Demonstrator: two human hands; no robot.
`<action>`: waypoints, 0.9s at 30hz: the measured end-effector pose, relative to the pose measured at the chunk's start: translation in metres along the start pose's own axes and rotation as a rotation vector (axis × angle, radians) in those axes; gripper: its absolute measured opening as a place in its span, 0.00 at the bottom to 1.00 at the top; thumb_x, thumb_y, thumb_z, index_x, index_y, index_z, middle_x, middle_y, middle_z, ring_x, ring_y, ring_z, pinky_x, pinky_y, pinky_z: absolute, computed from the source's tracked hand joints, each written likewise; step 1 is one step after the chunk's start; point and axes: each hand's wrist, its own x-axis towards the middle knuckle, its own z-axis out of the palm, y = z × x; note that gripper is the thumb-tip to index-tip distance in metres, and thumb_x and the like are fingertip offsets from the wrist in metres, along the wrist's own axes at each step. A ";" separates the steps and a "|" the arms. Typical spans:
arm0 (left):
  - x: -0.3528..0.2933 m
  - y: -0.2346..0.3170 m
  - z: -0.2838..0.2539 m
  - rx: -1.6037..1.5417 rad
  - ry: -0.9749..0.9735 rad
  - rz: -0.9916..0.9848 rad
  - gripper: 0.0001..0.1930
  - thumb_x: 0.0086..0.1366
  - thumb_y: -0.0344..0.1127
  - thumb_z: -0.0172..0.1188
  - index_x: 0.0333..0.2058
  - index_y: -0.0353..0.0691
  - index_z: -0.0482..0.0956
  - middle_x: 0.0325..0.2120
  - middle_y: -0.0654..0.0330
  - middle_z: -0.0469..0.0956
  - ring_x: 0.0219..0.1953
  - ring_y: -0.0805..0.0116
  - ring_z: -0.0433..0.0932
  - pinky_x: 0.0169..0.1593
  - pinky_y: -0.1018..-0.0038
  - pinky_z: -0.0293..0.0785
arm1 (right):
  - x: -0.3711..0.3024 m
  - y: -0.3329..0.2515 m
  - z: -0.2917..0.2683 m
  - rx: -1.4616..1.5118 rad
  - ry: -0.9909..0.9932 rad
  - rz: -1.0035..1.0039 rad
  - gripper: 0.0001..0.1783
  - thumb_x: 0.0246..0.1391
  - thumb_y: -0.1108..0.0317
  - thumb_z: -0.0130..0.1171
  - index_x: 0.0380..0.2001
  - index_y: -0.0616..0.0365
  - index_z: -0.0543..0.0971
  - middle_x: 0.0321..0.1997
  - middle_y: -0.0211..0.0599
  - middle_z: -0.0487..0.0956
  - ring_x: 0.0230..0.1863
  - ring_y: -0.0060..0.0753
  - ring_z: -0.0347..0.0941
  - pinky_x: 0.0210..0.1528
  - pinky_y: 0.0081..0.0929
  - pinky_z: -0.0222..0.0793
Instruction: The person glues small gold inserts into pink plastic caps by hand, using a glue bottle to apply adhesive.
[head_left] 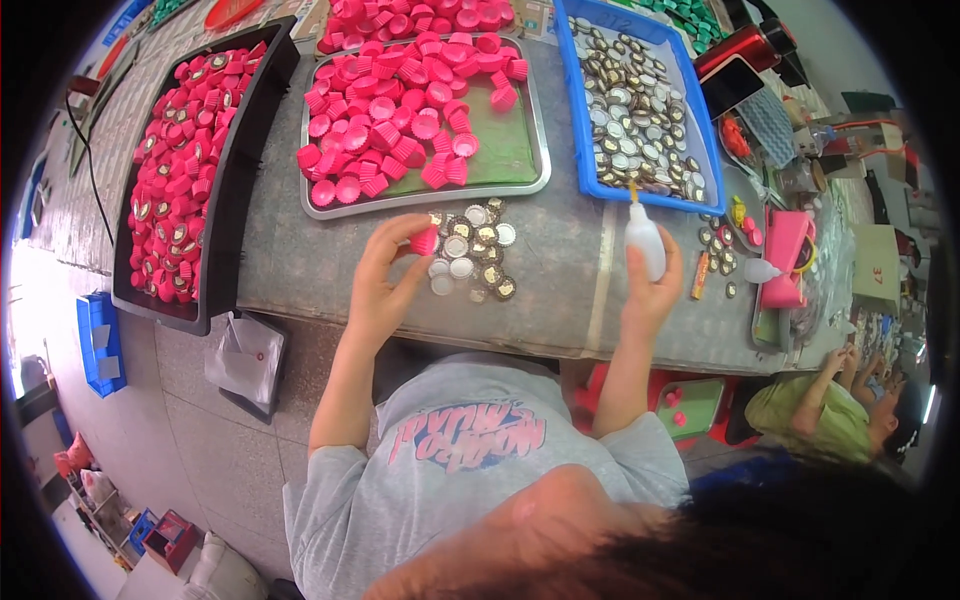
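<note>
Pinched in the fingers of my left hand point(385, 280) is a small pink fluted cup point(425, 242). It sits just left of a loose pile of round metal caps point(458, 245), some silvery and some gold-toned, on the table. My right hand point(652, 278) grips a white squeeze bottle point(644, 240) with a yellowish tip pointing up and away from me. The bottle's tip overlaps the near edge of a blue tray point(650, 203) full of similar caps. Straight ahead, a metal tray point(530, 190) with a green bottom carries many pink fluted cups.
At the left, a long black bin point(225, 250) holds pink cups with caps among them. Right of my right hand lie scattered caps, an orange tube point(700, 275) and a pink box point(785, 255). A phone point(730, 85) stands beyond. Another person point(825, 410) works at far right.
</note>
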 end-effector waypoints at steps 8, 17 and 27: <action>0.006 -0.016 -0.004 -0.797 0.139 -0.202 0.19 0.57 0.25 0.47 0.49 0.34 0.61 0.49 0.53 0.61 0.48 0.63 0.66 0.47 0.73 0.67 | 0.011 0.037 -0.023 0.183 -0.004 0.169 0.21 0.43 0.76 0.55 0.43 0.64 0.64 0.42 0.37 0.70 0.43 0.25 0.66 0.45 0.20 0.62; 0.005 -0.027 -0.005 -1.398 0.001 -0.360 0.22 0.60 0.33 0.44 0.52 0.35 0.54 0.50 0.50 0.60 0.43 0.65 0.70 0.42 0.73 0.72 | -0.004 0.004 -0.013 -0.575 0.338 -0.380 0.20 0.40 0.75 0.57 0.39 0.61 0.65 0.42 0.37 0.69 0.43 0.35 0.65 0.43 0.29 0.60; -0.005 -0.021 0.002 -1.330 0.010 -0.422 0.20 0.60 0.36 0.45 0.49 0.37 0.57 0.48 0.49 0.62 0.38 0.68 0.72 0.40 0.73 0.72 | -0.042 -0.009 0.067 -0.615 -0.580 -0.250 0.15 0.32 0.57 0.63 0.22 0.52 0.72 0.29 0.31 0.67 0.38 0.36 0.59 0.39 0.32 0.52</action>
